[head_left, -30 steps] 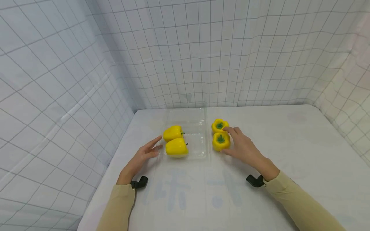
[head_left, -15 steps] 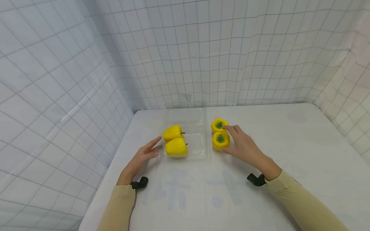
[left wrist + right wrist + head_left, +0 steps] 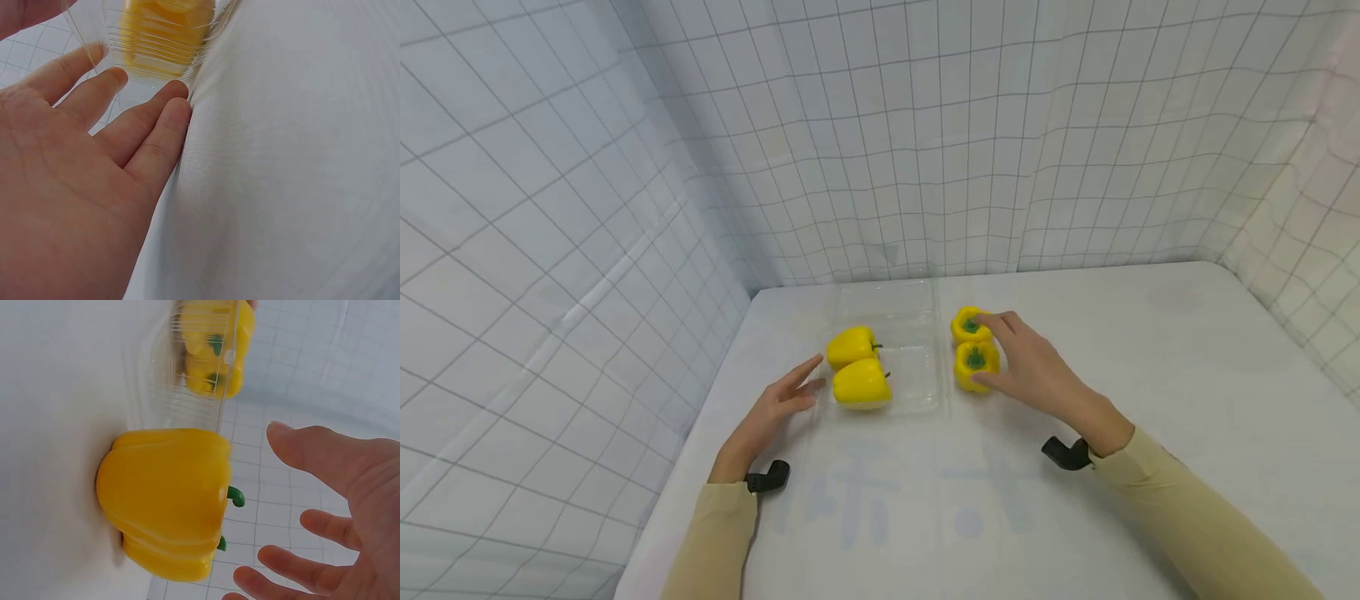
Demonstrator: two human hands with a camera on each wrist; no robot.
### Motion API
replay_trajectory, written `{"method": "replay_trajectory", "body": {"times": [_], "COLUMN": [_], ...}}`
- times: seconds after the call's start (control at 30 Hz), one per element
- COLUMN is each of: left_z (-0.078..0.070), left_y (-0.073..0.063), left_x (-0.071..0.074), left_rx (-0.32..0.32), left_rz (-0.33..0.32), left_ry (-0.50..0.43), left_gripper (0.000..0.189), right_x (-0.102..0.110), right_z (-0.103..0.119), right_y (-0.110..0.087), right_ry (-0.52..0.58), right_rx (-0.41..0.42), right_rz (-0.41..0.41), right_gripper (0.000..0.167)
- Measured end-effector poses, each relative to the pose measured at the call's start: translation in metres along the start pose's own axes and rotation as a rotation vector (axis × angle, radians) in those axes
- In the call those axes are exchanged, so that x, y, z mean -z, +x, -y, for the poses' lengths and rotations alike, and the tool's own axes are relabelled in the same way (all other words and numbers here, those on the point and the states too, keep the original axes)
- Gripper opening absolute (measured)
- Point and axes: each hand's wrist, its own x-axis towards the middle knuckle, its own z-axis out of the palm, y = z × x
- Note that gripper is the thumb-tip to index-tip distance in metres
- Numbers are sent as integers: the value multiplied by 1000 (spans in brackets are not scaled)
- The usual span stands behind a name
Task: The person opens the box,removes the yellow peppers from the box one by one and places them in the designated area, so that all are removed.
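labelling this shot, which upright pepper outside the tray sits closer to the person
The front pepper, right of the clear tray; the other upright pepper stands behind it.

Right hand (image 3: 1040,372) slightly higher in head view; thumb (image 3: 991,381) now across nearer right pepper (image 3: 974,367), earlier at its lower edge.

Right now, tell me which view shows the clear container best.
Head view: the clear container shows in full outline, though faintly. Both wrist views crop it at the top edge, leaving only part of its ribbed wall.
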Motion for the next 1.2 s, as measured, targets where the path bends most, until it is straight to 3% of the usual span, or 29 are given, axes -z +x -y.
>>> {"method": "replay_trajectory", "body": {"times": [0.47,1.2], "left_z": [-2,-1], "left_y": [-1,0], "left_x": [-1,-1], "left_rx": [3,11], "left_rz": [-3,-3], "left_ry": [8,-7], "left_gripper": [62,63], "right_x": [-4,-27], "right_z": [18,43], "right_y": [12,31], "right_ry": [59,172], "right_rx": [48,94], "right_rz": [7,43], "right_gripper": [73,69]}}
